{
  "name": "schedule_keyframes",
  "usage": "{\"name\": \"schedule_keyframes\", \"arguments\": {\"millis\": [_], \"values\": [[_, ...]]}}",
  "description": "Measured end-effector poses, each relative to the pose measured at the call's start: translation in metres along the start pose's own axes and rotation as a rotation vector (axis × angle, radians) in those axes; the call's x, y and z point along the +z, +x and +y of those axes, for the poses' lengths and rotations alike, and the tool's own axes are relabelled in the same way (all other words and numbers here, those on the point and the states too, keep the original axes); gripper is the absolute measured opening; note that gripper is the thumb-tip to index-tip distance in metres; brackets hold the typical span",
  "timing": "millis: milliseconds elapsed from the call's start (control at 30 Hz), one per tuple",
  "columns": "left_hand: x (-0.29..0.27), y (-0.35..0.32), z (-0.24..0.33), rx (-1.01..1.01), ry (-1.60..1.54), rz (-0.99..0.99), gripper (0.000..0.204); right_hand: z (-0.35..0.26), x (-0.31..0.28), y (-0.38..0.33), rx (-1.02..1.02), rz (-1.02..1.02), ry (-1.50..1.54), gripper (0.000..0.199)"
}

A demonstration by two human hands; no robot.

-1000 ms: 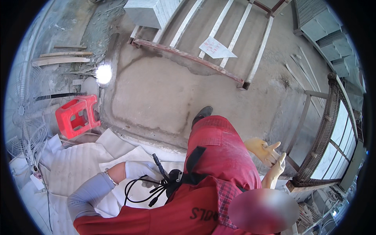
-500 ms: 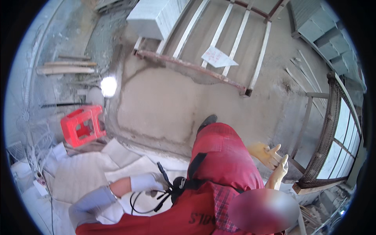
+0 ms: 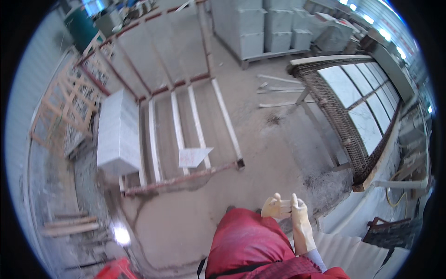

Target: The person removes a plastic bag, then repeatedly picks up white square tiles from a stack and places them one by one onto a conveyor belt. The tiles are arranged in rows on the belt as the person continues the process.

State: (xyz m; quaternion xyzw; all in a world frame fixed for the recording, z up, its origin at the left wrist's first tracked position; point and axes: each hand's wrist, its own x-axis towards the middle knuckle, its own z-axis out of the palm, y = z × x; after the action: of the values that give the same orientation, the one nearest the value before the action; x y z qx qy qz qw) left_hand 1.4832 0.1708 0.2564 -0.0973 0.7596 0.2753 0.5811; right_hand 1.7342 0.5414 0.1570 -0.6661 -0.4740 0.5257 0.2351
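My left hand, in a pale yellow rubber glove, is beside the red apron, its forearm hidden behind the red cloth. Its fingers stretch toward my right hand, which wears a matching long-cuffed glove. The right fingers are closed against the left glove's fingertips; whether anything small lies between them cannot be made out. A grey sleeve shows below the right cuff.
At right stands a mesh-edged rack bearing white marble tiles. Ahead, a metal frame carries a white block and a marked offcut. Stacked blocks stand farther back. A red stool is at lower left.
The view has swung up and to the right, showing more of the room. The co-worker's white-gloved hand at the black cords has left view. My gloved hands stay together.
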Motion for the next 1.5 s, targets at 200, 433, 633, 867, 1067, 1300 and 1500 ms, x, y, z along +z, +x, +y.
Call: {"name": "schedule_keyframes", "arguments": {"millis": [200,433,633,867,1067,1300,1500], "values": [[0.011,0.032,0.098,0.183,0.110,-0.007,0.025,0.032,-0.022,0.010,0.052,0.048,0.055,0.039],[0.040,0.039,0.169,0.296,0.191,-0.029,0.024,0.033,-0.047,0.017,0.077,0.039,0.138,0.041],[0.048,0.038,0.184,0.322,0.199,-0.028,0.024,-0.065,-0.070,-0.040,0.014,-0.141,0.442,0.043],[0.050,0.032,0.175,0.312,0.167,-0.019,0.024,-0.055,-0.084,-0.040,-0.160,-0.145,0.440,0.048],[0.051,0.030,0.166,0.289,0.131,0.001,0.024,-0.021,-0.083,-0.010,-0.045,-0.180,0.369,0.048],[0.056,0.028,0.162,0.275,0.103,-0.001,0.024,0.040,-0.084,0.028,-0.020,0.142,0.173,0.047],[0.055,0.026,0.151,0.247,0.070,0.004,0.023,0.017,-0.088,0.016,-0.033,-0.056,0.339,0.044]]}}
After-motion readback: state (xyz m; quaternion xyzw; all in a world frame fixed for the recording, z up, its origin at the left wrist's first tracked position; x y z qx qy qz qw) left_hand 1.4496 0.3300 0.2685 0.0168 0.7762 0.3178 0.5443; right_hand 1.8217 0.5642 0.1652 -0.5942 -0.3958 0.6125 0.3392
